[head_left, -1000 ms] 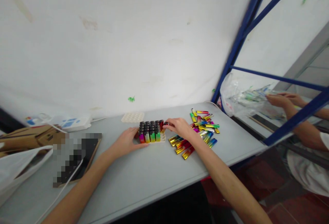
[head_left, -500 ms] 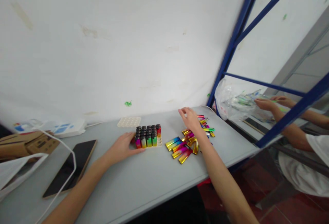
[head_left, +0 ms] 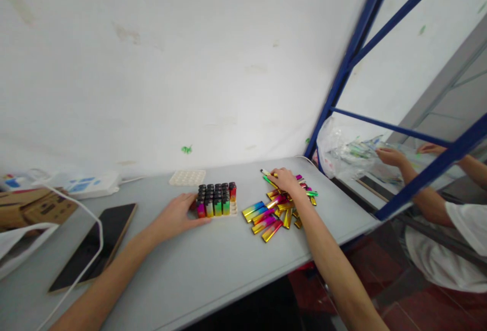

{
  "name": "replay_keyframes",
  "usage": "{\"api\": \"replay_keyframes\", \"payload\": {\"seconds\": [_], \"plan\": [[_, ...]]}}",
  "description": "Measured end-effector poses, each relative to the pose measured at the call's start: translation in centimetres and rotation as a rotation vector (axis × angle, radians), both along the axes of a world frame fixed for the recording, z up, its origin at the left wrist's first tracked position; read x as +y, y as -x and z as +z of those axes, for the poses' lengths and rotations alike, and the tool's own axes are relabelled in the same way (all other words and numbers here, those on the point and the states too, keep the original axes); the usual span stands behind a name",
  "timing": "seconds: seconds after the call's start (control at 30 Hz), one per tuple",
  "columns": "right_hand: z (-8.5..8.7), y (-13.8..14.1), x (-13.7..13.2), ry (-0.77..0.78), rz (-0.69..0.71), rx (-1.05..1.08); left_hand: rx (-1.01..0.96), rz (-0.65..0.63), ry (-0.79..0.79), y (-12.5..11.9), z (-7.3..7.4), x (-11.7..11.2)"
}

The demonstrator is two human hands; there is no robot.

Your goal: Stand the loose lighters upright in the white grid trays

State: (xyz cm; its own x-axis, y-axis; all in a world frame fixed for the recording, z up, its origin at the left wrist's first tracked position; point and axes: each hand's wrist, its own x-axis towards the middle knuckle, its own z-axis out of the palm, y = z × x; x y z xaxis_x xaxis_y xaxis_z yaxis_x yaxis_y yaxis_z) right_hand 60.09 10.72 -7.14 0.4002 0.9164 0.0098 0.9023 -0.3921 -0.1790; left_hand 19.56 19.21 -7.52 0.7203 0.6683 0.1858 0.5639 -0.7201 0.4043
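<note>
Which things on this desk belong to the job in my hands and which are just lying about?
In the job:
upright lighters in a white tray, left hand beside them
loose lighters, right hand at the pile

Apparently lying about:
second white tray, perhaps spare
dark flat device
white cable
cardboard box

Reckoned from the middle of the view, the standing lighters at seven o'clock have black tops and bodies fading through magenta, yellow and green, one of them bright red. Their tray is off-white, as is the second tray at eight o'clock, patterned with rows of round dimples. The loose lighters at five o'clock shine metallic gold, blending into blue, magenta and red. The table is pale grey; the frame at two o'clock, deep blue. The white wall bears tan smudges and a green mark at nine.
</note>
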Motion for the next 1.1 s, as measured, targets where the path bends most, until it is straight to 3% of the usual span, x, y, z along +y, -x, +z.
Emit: {"api": "replay_keyframes", "payload": {"seconds": [0.13,0.4,0.6,0.73,0.83,0.9,1.0,1.1], "plan": [[0.4,2.1,-0.1,-0.014,0.077,0.013,0.018,-0.008,-0.006,0.1,0.2,-0.2],[0.8,5.5,0.1,-0.089,0.087,-0.048,0.005,-0.01,-0.021,0.1,0.2,-0.4],[0.6,6.3,1.6,-0.074,0.136,-0.032,-0.014,0.003,-0.004,0.1,0.2,-0.4],[0.2,6.3,1.8,-0.151,0.183,0.032,-0.008,0.013,-0.013,0.1,0.2,-0.4],[0.4,6.3,1.8,-0.387,0.227,0.226,-0.003,0.003,-0.015,0.1,0.0,-0.3],[0.8,6.5,1.8,-0.524,0.281,0.522,-0.009,-0.01,-0.018,0.2,-0.1,-0.2],[1.4,7.5,1.9,-0.532,0.378,0.967,-0.025,-0.023,-0.021,0.3,-0.3,-0.2],[1.5,9.2,2.0,-0.498,0.418,1.168,-0.017,-0.018,-0.027,0.3,-0.3,-0.2]]}}
